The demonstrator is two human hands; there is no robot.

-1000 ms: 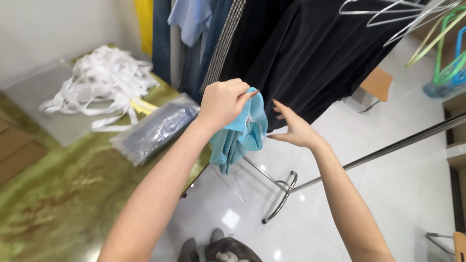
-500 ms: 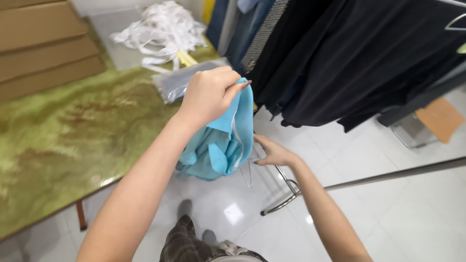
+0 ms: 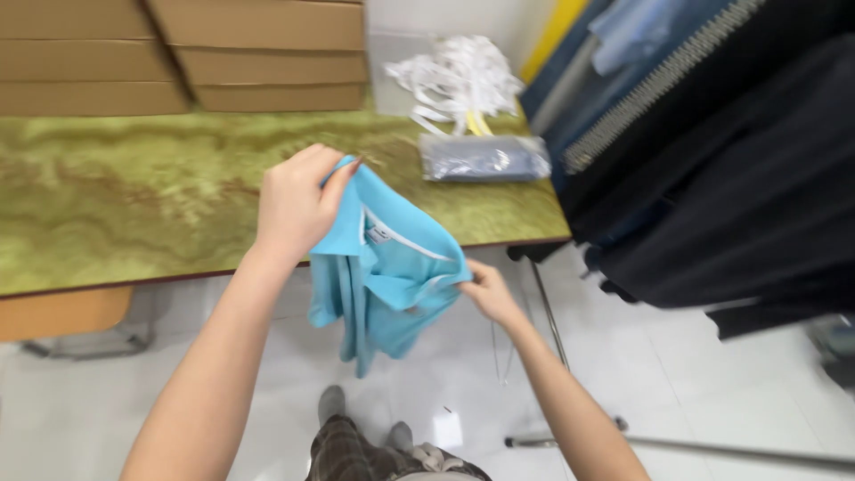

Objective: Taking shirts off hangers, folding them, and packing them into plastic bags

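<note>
Seen from above, a person's two bare arms reach forward and hold one light blue polo shirt in the air, just off the near edge of a green marbled table and above a white tiled floor. The left hand is raised and closed tightly around the shirt's collar, fingers curled over the fabric. The right hand is lower, its fingers pinched shut on a fold at the shirt's side. The rest of the shirt hangs loose and crumpled between and below the two hands, with a white neck label showing inside the collar. On the table lie one flat clear plastic bag holding something dark, near the right edge, and one tangled pile of white straps just behind it at the far right corner. Four flat brown cardboard boxes are stacked along the far edge. To the right, several dark garments hang close together, too overlapped to count. Part of one metal rack base rests on the floor at lower right.
</note>
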